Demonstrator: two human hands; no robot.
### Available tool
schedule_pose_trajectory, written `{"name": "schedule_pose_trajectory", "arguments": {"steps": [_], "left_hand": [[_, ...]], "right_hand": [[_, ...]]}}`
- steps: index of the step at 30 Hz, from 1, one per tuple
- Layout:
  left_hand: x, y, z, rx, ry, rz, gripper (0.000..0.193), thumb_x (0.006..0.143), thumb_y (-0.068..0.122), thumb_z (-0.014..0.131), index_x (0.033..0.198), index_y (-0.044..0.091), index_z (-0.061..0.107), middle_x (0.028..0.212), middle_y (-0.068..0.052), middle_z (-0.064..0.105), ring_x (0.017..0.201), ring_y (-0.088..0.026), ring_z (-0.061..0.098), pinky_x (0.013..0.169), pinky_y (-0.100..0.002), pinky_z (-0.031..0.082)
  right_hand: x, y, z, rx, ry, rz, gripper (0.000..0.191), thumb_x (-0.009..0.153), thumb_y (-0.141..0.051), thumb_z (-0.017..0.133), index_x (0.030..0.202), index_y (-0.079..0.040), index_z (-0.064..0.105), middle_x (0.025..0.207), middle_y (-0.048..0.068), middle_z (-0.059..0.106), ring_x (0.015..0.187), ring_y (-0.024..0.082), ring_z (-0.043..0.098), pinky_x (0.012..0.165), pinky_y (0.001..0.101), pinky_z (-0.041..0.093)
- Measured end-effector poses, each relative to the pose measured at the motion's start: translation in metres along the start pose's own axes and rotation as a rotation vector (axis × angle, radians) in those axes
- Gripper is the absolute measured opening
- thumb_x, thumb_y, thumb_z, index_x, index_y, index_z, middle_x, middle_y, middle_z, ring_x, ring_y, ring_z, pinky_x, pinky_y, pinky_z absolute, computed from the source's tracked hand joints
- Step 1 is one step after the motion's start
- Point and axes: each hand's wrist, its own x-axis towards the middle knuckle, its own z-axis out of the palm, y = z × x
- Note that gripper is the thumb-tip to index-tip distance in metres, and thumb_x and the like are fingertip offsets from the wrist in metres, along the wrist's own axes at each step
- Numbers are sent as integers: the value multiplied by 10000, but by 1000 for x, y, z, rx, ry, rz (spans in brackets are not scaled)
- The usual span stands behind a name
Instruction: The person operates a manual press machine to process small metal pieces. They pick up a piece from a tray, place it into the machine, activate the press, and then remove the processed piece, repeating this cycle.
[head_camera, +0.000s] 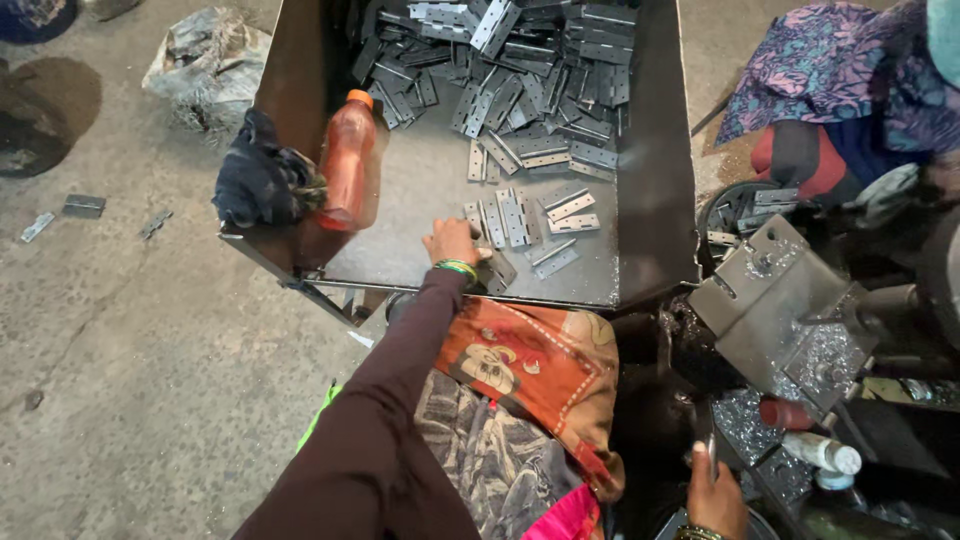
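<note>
My left hand, in a dark brown sleeve with green bangles, reaches into a grey metal tray and rests its fingers on flat metal hinges near the tray's front edge. Whether it grips one I cannot tell. A large heap of hinges fills the tray's far end. My right hand is low at the bottom right, closed on a thin metal piece beside a dark machine.
An orange bottle and a dark cloth lean at the tray's left wall. Another person in patterned clothes sits at the top right. Small bottles lie by the machine. Loose hinges dot the concrete floor.
</note>
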Motion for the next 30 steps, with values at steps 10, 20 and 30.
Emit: {"name": "schedule_pose_trajectory", "arguments": {"steps": [10, 20, 30], "left_hand": [[-50, 36, -29, -434, -207, 388, 471, 784, 58, 686, 1241, 163, 724, 1059, -210, 741, 1007, -374, 720, 900, -434, 567], [-167, 269, -40, -698, 156, 1139, 360, 935, 51, 602, 1265, 142, 714, 1354, -94, 697, 1248, -269, 667, 1046, -361, 553], [-184, 319, 35, -317, -36, 1041, 527, 835, 259, 722, 1308, 57, 605, 1414, -128, 600, 1420, -301, 480, 1258, -549, 198]], "right_hand": [[-39, -41, -27, 36, 52, -1, 760, 971, -727, 372, 1175, -72, 696, 1112, 313, 705, 1052, 552, 646, 884, 620, 493], [-51, -50, -33, 46, 68, 32, 682, 1002, -686, 420, 1133, -89, 722, 1122, 279, 716, 1066, 518, 660, 921, 593, 493], [-28, -38, -34, 96, -9, 43, 667, 948, -687, 437, 1303, -169, 660, 1187, 281, 691, 1109, 534, 628, 927, 593, 501]]}}
